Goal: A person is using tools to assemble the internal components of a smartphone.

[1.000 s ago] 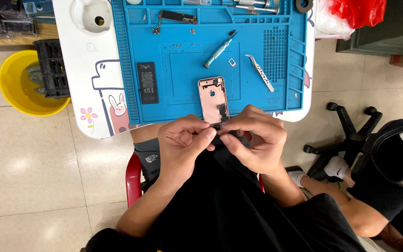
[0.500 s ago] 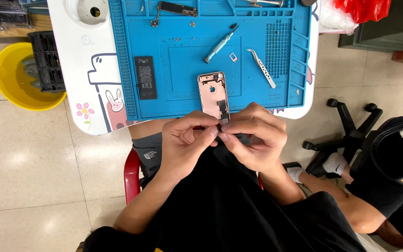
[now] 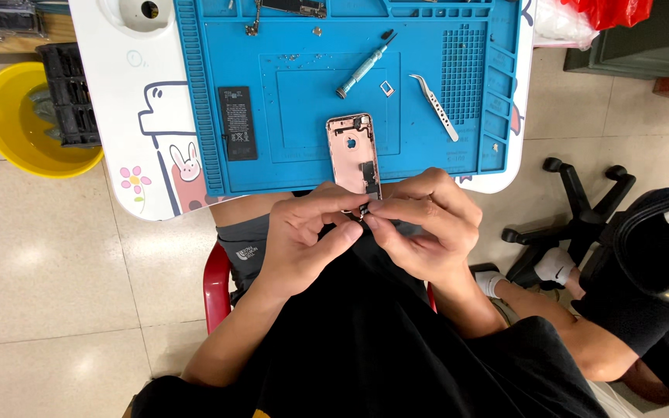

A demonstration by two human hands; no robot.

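Observation:
A rose-gold phone back housing (image 3: 352,153) lies on the blue work mat (image 3: 296,108), its near end at the table's front edge. My left hand (image 3: 303,236) and my right hand (image 3: 423,224) meet just below that end, fingertips pinched together on a small dark part (image 3: 363,210). What exactly the part is cannot be made out. On the mat lie a black phone battery (image 3: 237,122), a teal screwdriver (image 3: 362,70), metal tweezers (image 3: 434,106) and a small SIM tray (image 3: 387,88).
The mat sits on a white table (image 3: 129,116) with cartoon drawings. A yellow basin (image 3: 21,131) and a black crate (image 3: 67,97) stand on the floor at left. Another person's leg (image 3: 582,340) and an office chair base (image 3: 574,224) are at right. A red stool (image 3: 214,290) is under me.
The view has shifted so the table sits higher in frame. My hands stay pinched together at the housing's near end, with only small finger movements.

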